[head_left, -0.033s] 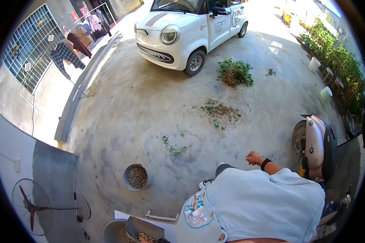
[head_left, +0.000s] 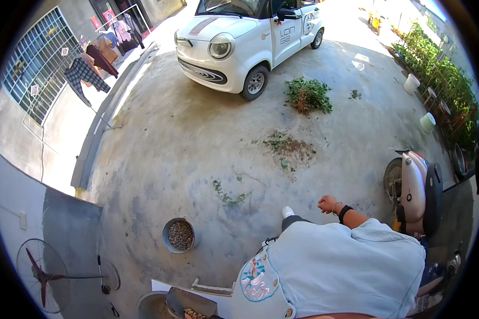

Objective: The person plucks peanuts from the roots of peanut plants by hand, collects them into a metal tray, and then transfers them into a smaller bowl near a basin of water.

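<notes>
My right hand (head_left: 329, 204) hangs out ahead of my light blue shirt, over the concrete. Its fingers are curled in and nothing shows in them; a black band and a thin bracelet circle the wrist. My left hand is not seen. At the lower edge stands a grey basin (head_left: 149, 304), cut off by the picture's rim. Beside and partly over it is a dark grey scoop-like container (head_left: 199, 299) with tan lumps (head_left: 192, 313) that look like peanuts. Farther ahead, a round bucket (head_left: 167, 245) holds many small brownish pieces.
A standing fan (head_left: 41, 276) is at the left by the wall. A parked motorbike (head_left: 414, 186) stands at the right. Ahead are a white car (head_left: 234, 48), a heap of green plants (head_left: 308, 95) and scattered leaves (head_left: 229, 198). Clothes (head_left: 85, 74) hang at the far left.
My right hand has shifted slightly to the left. More of a white shoe shows in front of my shirt. The bucket and other things stay in place.
</notes>
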Demonstrator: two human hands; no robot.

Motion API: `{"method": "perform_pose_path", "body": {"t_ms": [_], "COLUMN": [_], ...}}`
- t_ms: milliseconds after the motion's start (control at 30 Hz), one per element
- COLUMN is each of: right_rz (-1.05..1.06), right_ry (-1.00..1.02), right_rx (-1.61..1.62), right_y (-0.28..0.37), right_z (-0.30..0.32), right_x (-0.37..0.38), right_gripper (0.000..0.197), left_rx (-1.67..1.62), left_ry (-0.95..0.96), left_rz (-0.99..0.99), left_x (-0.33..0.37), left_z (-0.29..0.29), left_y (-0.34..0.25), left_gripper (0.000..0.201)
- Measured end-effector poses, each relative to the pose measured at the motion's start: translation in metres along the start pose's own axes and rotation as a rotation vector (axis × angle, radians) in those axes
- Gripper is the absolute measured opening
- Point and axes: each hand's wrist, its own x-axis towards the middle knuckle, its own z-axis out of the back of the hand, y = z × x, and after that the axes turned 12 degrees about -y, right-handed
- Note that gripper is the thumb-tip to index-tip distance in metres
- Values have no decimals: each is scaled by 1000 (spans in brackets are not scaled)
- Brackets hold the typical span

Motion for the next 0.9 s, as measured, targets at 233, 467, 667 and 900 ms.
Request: {"method": "perform_pose_path", "body": {"t_ms": [233,467,667,900], "right_rz": [192,475,61,172], "right_ry": [151,115,19,333], "right_rx": [-118,-589,170,790], "right_y": [131,150,250,375], "right_z": [-46,-58,8,22], "right_x": [69,200,278,202], "right_gripper": [24,25,20,53], "left_rx": [-17,-45,-70,-72], "left_ry": [13,191,643,1355], "left_rz": [-114,-245,-422,-550], "left_x": [-69,-158,-270,-462], "left_z": [-76,-211,-371,-512], "left_y": [-52,-131,-219,-253], "left_gripper": [39,39,39,38]}}
